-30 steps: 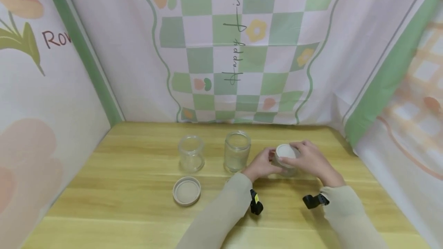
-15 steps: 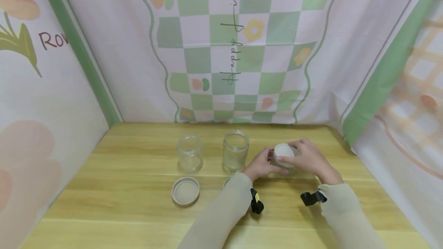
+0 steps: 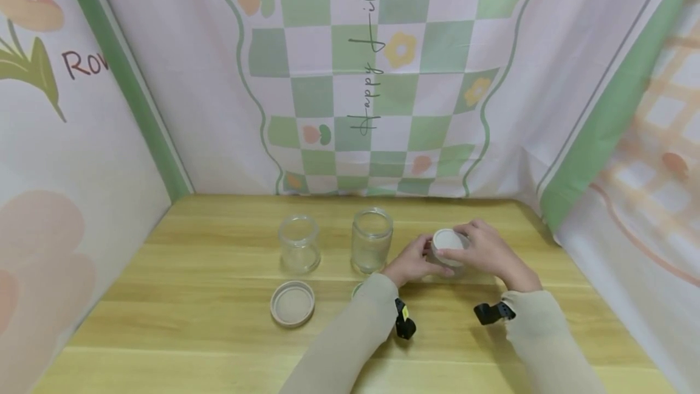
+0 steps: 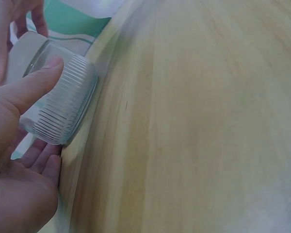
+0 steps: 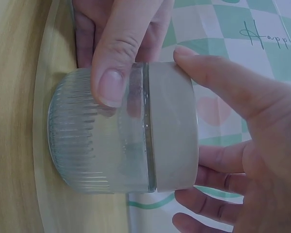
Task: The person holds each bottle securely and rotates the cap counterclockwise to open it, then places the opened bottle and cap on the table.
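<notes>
A ribbed clear glass jar stands at the right of the table, with a whitish lid seated on its mouth. My left hand grips the jar's body, thumb across the near side and fingers around the back, as the left wrist view shows. Over the top, my right hand holds the lid by its edge between thumb and fingers. Left of my hands stand two open glass jars, a taller jar in the middle and a rounder jar farther left.
A beige lid lies in front of the left jar. The rim of a green lid peeks out beside my left sleeve, mostly hidden. A printed curtain hangs along the back edge of the wooden table.
The head view has shifted slightly. Both hands stay at the lidded jar, with only small movement of the right hand on the lid.
</notes>
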### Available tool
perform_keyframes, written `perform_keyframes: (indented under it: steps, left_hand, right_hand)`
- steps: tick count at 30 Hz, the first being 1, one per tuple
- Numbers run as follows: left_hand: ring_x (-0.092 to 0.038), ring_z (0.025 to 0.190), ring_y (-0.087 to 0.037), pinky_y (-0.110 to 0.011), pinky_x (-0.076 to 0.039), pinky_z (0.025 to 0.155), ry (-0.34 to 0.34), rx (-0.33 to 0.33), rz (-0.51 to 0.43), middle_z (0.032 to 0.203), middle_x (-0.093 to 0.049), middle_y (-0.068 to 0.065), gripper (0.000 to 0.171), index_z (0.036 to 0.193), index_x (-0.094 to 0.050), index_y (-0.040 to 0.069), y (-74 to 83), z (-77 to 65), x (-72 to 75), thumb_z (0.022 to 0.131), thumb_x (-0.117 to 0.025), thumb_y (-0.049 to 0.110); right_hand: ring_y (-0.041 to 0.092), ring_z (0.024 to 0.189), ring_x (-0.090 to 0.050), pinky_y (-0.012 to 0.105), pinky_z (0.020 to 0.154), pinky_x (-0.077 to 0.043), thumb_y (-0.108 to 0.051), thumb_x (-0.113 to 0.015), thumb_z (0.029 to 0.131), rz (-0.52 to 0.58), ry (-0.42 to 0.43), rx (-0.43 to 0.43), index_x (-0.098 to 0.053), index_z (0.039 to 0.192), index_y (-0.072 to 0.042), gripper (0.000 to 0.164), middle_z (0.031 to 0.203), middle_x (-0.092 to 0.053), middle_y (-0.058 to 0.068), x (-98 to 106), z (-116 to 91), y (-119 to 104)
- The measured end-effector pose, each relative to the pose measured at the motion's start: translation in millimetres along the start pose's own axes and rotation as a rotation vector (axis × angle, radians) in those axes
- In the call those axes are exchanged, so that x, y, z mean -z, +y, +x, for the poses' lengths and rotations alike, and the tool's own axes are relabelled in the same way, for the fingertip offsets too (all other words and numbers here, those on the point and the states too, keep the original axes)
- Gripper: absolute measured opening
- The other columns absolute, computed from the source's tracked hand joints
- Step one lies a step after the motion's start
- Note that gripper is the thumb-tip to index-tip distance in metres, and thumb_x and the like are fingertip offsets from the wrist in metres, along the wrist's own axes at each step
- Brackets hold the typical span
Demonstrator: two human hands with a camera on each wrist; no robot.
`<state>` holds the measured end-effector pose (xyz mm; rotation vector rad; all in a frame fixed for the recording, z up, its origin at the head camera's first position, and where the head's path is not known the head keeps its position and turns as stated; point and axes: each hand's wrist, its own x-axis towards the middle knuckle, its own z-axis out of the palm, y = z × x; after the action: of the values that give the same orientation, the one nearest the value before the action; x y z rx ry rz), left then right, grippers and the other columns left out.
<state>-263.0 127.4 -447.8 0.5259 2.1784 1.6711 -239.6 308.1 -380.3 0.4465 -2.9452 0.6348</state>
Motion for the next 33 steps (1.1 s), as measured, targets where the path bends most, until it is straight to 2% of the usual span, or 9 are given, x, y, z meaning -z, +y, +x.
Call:
perform_keyframes:
  steps: [4,6,9,11,16,20,26,29,33]
  left_hand:
    - [-0.050,0.124,-0.012,-0.043,-0.042,0.107,-0.012,-0.008,0.003,0.132,-0.055,0.011,0.070,0.142,-0.051,0.020,-1.3,1.8,0.5,0.082,-0.086,0.020]
    - [-0.049,0.124,-0.012,-0.042,-0.041,0.108,-0.019,-0.008,0.001,0.133,-0.054,0.012,0.071,0.143,-0.050,0.020,-2.6,3.0,0.7,0.082,-0.086,0.020]
    - [-0.050,0.123,-0.011,-0.040,-0.042,0.107,-0.025,-0.009,-0.009,0.133,-0.054,0.012,0.072,0.144,-0.050,0.020,-4.5,4.8,0.3,0.082,-0.086,0.019]
    - [-0.050,0.121,-0.010,-0.038,-0.043,0.106,-0.026,-0.005,-0.014,0.133,-0.055,0.012,0.072,0.144,-0.050,0.020,-5.5,5.5,0.1,0.081,-0.087,0.019]
    - [-0.050,0.121,-0.009,-0.036,-0.042,0.106,-0.027,-0.001,-0.021,0.133,-0.055,0.011,0.075,0.145,-0.049,0.019,-5.3,5.1,0.1,0.080,-0.087,0.018]
    - [-0.050,0.121,-0.010,-0.037,-0.041,0.106,-0.036,-0.002,-0.025,0.133,-0.056,0.010,0.076,0.146,-0.048,0.018,-3.8,3.7,0.1,0.080,-0.087,0.018]
    - [-0.050,0.122,-0.010,-0.038,-0.042,0.106,-0.036,-0.002,-0.019,0.135,-0.055,0.009,0.078,0.147,-0.047,0.017,-5.1,5.0,0.4,0.080,-0.088,0.019]
    - [-0.050,0.122,-0.010,-0.038,-0.042,0.106,-0.038,-0.006,-0.013,0.135,-0.055,0.009,0.078,0.147,-0.047,0.017,-6.6,6.1,0.6,0.080,-0.088,0.020]
    - [-0.050,0.122,-0.010,-0.037,-0.041,0.107,-0.037,-0.014,-0.008,0.135,-0.056,0.010,0.078,0.146,-0.048,0.017,-7.9,6.6,0.7,0.080,-0.088,0.020]
  right_hand:
    - [0.036,0.098,-0.055,0.050,0.078,-0.051,-0.049,-0.081,0.082,0.016,-0.015,0.023,-0.060,0.125,0.014,0.080,0.113,-0.058,0.026,2,0,3]
    - [0.035,0.099,-0.055,0.046,0.076,-0.051,-0.047,-0.081,0.082,0.033,-0.038,0.046,-0.059,0.129,0.012,0.079,0.115,-0.057,0.025,3,1,7]
    - [0.033,0.101,-0.054,0.040,0.075,-0.050,-0.041,-0.081,0.084,0.095,-0.102,0.095,-0.056,0.135,0.010,0.076,0.120,-0.055,0.024,7,4,16]
    - [0.035,0.106,-0.053,0.039,0.078,-0.049,-0.036,-0.081,0.085,0.163,-0.176,0.117,-0.053,0.139,0.007,0.075,0.127,-0.052,0.025,10,6,23]
    - [0.046,0.126,-0.042,0.058,0.096,-0.044,-0.026,-0.079,0.086,0.308,-0.370,0.126,-0.046,0.148,-0.002,0.075,0.146,-0.038,0.027,20,14,39]
    - [0.051,0.134,-0.033,0.070,0.102,-0.033,-0.023,-0.080,0.084,0.338,-0.453,0.162,-0.044,0.149,-0.002,0.077,0.153,-0.031,0.027,26,18,42]
    - [0.051,0.135,-0.031,0.065,0.105,-0.031,-0.018,-0.078,0.084,0.339,-0.484,0.225,-0.043,0.148,0.003,0.076,0.154,-0.030,0.028,27,21,40]
    - [0.050,0.135,-0.032,0.062,0.104,-0.033,-0.016,-0.078,0.082,0.346,-0.488,0.205,-0.042,0.149,0.002,0.079,0.154,-0.030,0.029,28,20,37]
    - [0.052,0.135,-0.031,0.066,0.104,-0.034,-0.015,-0.079,0.078,0.369,-0.461,0.177,-0.035,0.153,0.001,0.088,0.155,-0.026,0.032,27,18,32]
